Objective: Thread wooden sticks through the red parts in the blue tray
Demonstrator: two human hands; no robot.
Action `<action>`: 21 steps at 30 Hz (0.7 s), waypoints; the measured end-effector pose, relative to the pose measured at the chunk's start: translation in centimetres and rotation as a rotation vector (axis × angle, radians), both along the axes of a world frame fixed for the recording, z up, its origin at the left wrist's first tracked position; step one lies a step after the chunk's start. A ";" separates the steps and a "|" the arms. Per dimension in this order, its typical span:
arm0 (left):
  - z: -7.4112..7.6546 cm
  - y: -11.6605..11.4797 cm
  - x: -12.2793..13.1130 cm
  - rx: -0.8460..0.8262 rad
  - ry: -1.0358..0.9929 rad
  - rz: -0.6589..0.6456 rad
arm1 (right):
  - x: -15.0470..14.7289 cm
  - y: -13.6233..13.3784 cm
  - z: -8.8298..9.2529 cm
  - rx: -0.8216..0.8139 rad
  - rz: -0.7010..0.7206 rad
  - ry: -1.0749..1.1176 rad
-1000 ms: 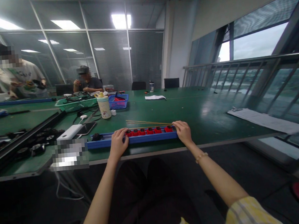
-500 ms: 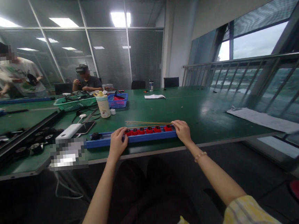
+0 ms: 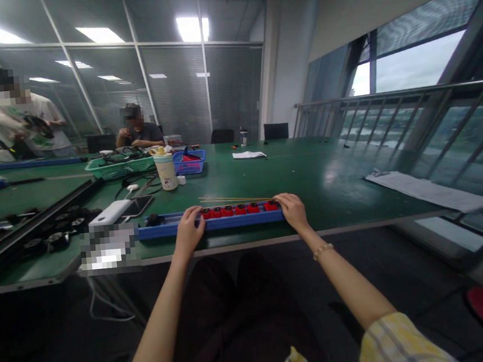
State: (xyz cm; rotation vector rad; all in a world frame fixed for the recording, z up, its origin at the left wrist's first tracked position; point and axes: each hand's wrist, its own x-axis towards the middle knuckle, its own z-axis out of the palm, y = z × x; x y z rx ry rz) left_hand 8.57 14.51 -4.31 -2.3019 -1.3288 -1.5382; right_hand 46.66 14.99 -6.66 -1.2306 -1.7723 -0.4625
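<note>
A long blue channel (image 3: 245, 220) lies along the table's near edge. Several red blocks (image 3: 239, 210) with dark tops sit in a row inside it, between my two hands. My left hand (image 3: 189, 229) is closed over the channel left of its middle, fingertips beside the leftmost red block. At the channel's right end, my right hand (image 3: 293, 209) curls its fingers round the end, close to the last red block. A small black part (image 3: 154, 219) rests in the channel's left portion. Just behind the channel lie thin yellowish sticks (image 3: 234, 198), their right ends near my right fingers.
Left of me are a white power bank (image 3: 109, 213), a phone (image 3: 139, 206), black rails and round black parts (image 3: 56, 240). A tumbler (image 3: 166, 172), green basket (image 3: 122, 167) and blue basket (image 3: 190, 163) stand farther back. Papers (image 3: 428, 191) lie right. Other people work beyond.
Both my hands stay on the blue channel with almost no movement. The view has shifted slightly. At the far left, a standing person's arms and the dark item there have moved.
</note>
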 end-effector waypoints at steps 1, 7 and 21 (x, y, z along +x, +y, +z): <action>0.0 0.0 0.0 0.004 0.003 -0.001 | 0.0 0.0 0.0 0.003 -0.005 -0.002; -0.2 0.2 0.0 0.029 0.018 -0.009 | 0.1 0.0 -0.1 0.038 -0.023 -0.006; -0.5 0.6 0.0 0.018 0.038 -0.048 | 0.2 0.3 -0.1 0.050 -0.015 0.013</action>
